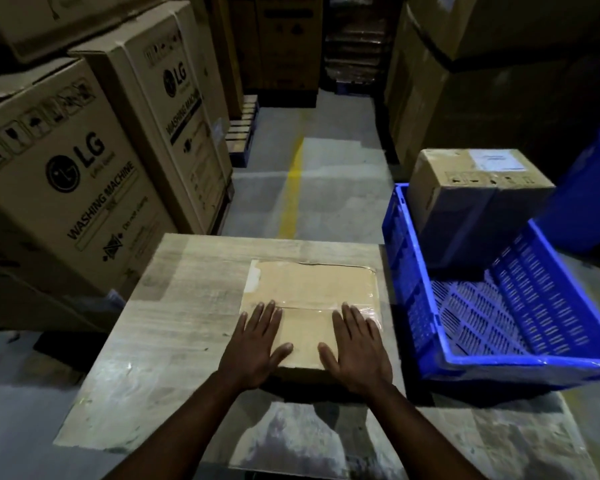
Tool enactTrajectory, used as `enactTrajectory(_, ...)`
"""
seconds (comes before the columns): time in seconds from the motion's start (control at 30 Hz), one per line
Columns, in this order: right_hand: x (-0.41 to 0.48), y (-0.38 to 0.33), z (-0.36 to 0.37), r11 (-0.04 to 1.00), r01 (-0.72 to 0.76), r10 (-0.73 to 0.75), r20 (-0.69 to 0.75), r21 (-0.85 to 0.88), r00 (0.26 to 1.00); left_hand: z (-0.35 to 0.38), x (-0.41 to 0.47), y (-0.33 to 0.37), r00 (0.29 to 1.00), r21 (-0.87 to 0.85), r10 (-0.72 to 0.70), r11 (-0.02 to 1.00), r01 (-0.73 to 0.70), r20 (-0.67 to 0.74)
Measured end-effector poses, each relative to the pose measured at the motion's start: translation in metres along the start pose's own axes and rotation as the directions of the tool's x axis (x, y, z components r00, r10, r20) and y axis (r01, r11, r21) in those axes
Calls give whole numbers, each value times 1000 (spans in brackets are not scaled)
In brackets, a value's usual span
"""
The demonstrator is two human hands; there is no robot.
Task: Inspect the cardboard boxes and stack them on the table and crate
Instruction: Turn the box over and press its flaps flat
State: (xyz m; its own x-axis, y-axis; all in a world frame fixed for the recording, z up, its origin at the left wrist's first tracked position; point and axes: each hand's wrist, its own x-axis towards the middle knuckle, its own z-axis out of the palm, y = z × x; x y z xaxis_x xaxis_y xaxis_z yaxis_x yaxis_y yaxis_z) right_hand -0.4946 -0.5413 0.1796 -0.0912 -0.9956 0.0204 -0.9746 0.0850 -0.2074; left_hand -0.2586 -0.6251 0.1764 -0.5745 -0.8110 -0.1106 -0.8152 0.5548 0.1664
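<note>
Here you had both hands laid flat on the top of the taped box (309,289), with the fingers straight and spread and nothing gripped. Your left hand (253,344) sat by the box's near left corner and your right hand (357,348) toward its near right, thumbs turned in toward each other.

The box lay on the right part of the wooden table (174,306), its right side close to the edge that faces the blue crate (516,367). I judged that flat, two-palmed hold to be a check. Your fingertips reached the clear tape running across the lid, so you were probably feeling whether the seam held while pressing the box square to the table. A pale torn patch showed at the far left corner of its top, which was worth a look.

A second cardboard box (471,202) stood in the far end of the crate, label upward, likely parked deep to leave the near end for later ones. Tall washing-machine cartons (73,188) lined your left, and a blue bin (589,188) stood beyond the crate.
</note>
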Motion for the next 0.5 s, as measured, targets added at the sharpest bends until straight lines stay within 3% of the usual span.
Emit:
enactTrajectory(0.13, 11, -2, -2, 999, 32, -29, 75, -32, 997, -4, 9, -7, 998, 34, 51, 998, -52, 24)
enactTrajectory(0.5, 46, -15, -7, 997, 47, -36, 196, -53, 980, -8, 35, -29, 1000, 3, 18, 1000, -18, 1)
